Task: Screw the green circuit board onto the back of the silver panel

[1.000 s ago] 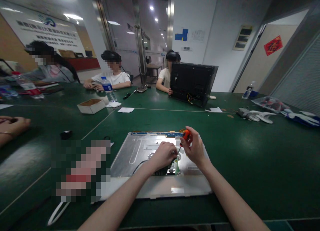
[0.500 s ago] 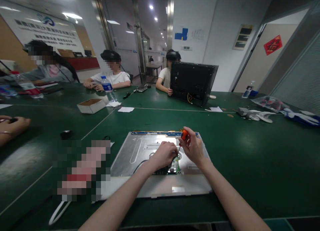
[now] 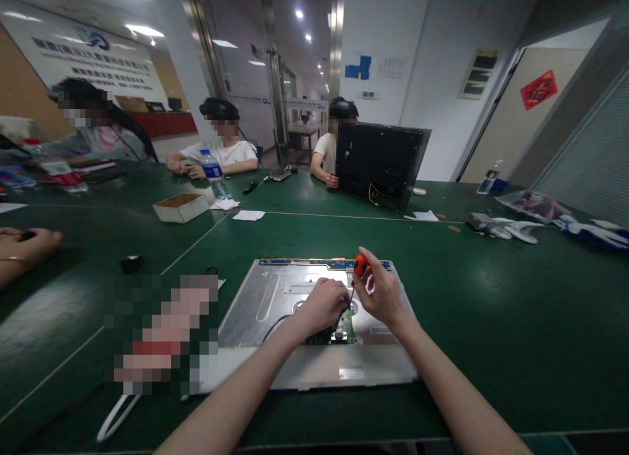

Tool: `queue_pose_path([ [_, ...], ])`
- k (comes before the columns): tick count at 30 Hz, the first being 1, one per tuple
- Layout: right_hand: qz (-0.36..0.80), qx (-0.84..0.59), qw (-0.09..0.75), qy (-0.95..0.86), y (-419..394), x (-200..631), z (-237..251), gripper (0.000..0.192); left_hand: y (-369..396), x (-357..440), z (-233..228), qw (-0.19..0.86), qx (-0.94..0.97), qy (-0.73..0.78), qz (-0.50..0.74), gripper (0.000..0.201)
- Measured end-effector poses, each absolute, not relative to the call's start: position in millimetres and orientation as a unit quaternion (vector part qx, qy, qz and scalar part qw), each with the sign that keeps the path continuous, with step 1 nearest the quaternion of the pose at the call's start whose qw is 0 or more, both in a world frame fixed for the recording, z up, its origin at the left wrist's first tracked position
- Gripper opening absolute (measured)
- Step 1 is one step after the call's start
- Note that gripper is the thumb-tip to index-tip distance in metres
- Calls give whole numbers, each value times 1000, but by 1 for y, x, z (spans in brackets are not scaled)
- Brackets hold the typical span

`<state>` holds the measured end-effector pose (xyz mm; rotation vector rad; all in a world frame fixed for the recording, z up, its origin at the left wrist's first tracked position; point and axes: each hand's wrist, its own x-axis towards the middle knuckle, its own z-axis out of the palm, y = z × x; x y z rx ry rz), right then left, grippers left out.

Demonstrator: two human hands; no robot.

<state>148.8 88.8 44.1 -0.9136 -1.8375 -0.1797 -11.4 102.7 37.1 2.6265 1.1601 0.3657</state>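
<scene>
A screwdriver with an orange and black handle points down, its thin shaft slanting toward a green circuit board. My right hand pinches the handle between thumb and fingers. Beside the shaft's lower end, my left hand is closed with bent fingers over the board; what they grip, if anything, is hidden. Both hands are above a flat silver metal panel, which lies on the table with a narrow blue strip board along its far edge. A dark cable runs under my left wrist.
The green table carries a small open box, a water bottle and white gloves. Across it, a person holds a large black screen housing. Another person's hand rests at left, beyond a blurred pink item.
My right hand and the screwdriver handle have shifted very slightly, and the handle looks a little turned. My left hand stays in place on the board.
</scene>
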Motion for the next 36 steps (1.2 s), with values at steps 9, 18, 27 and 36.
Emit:
queue_pose_path([
  [9, -92, -384, 534, -748, 93, 148, 38, 40, 103, -12, 37, 127, 901, 398, 121, 18],
  [18, -52, -374, 523, -764, 89, 147, 40, 45, 104, -12, 34, 118, 907, 386, 123, 18],
  [27, -95, -374, 532, -753, 93, 149, 40, 41, 103, -12, 37, 125, 906, 385, 126, 21],
  [36, -56, -376, 519, -765, 89, 148, 42, 43, 102, -12, 36, 112, 908, 386, 123, 17],
])
